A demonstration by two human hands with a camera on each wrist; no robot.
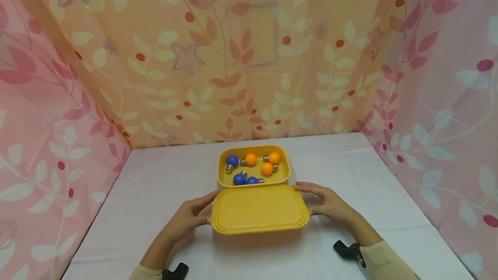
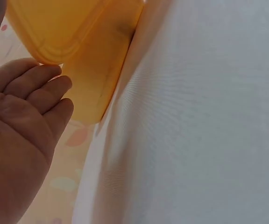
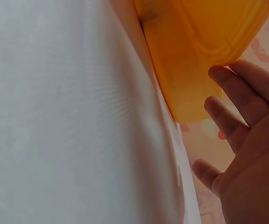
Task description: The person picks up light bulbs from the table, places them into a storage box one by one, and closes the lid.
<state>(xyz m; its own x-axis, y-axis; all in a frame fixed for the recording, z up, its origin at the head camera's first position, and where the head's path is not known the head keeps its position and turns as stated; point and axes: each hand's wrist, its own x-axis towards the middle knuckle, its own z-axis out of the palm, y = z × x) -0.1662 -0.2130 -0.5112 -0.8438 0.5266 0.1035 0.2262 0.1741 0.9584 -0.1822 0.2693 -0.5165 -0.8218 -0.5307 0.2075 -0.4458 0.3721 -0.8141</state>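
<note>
A yellow plastic lid [image 1: 260,208] is held level above the table, in front of a yellow box [image 1: 253,147]. My left hand [image 1: 186,217] grips its left end, thumb at the near corner and fingers at the far one. At the opposite end, my right hand [image 1: 332,204] holds it in the same way. Inside the uncovered box lie 3 blue bulbs [image 1: 239,179] and 3 orange bulbs [image 1: 266,168] with metal screw bases. Both wrist views show fingertips touching the underside of the lid [image 2: 55,28], with the box [image 3: 172,74] standing behind on the table.
White cloth covers the table [image 1: 155,176]. A patterned orange curtain [image 1: 249,77] hangs behind it, with pink curtains [image 1: 39,141] at both sides. Black wrist-worn devices [image 1: 348,249] sit near each sleeve [image 1: 385,262].
</note>
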